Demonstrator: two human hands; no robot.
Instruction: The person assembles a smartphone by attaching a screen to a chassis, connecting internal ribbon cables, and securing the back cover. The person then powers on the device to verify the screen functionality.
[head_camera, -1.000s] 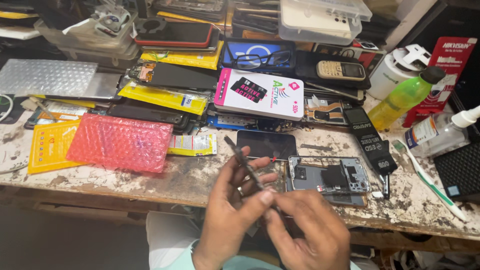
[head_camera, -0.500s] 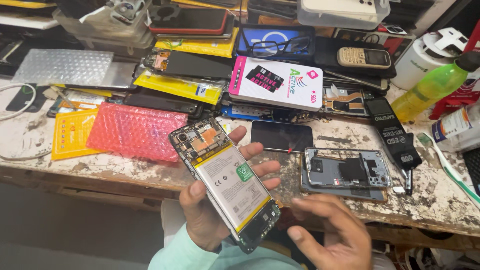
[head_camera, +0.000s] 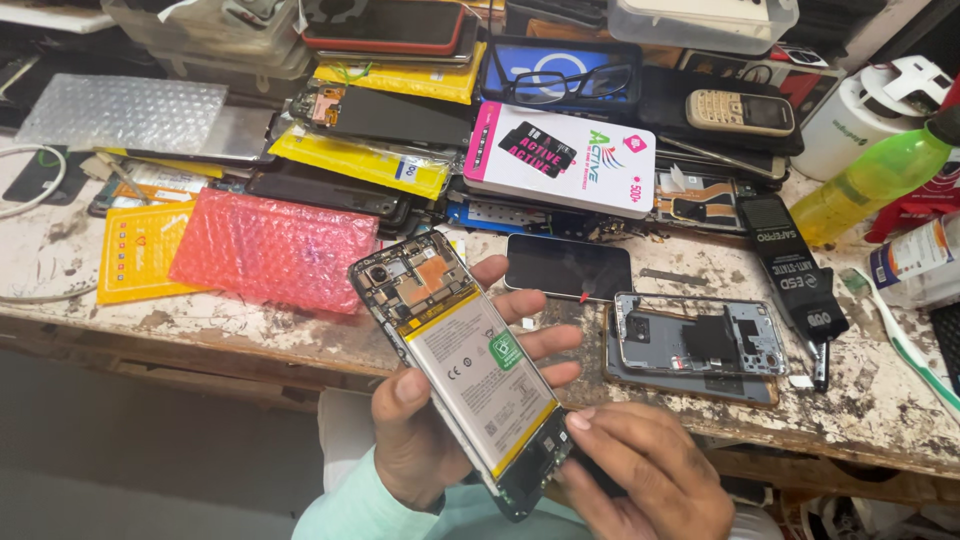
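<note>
Left hand (head_camera: 425, 430) cradles the opened phone (head_camera: 460, 365) off the desk's front edge; right hand (head_camera: 640, 475), loosely curled and holding nothing, fingertips its lower end — best kept gentle.

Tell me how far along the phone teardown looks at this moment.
Done: the opened phone has its back off, battery and boards exposed; a separate frame lies on the bench. In hand: the left hand cradles the phone while the right hand touches its lower end. Left: the battery is still seated.
</note>
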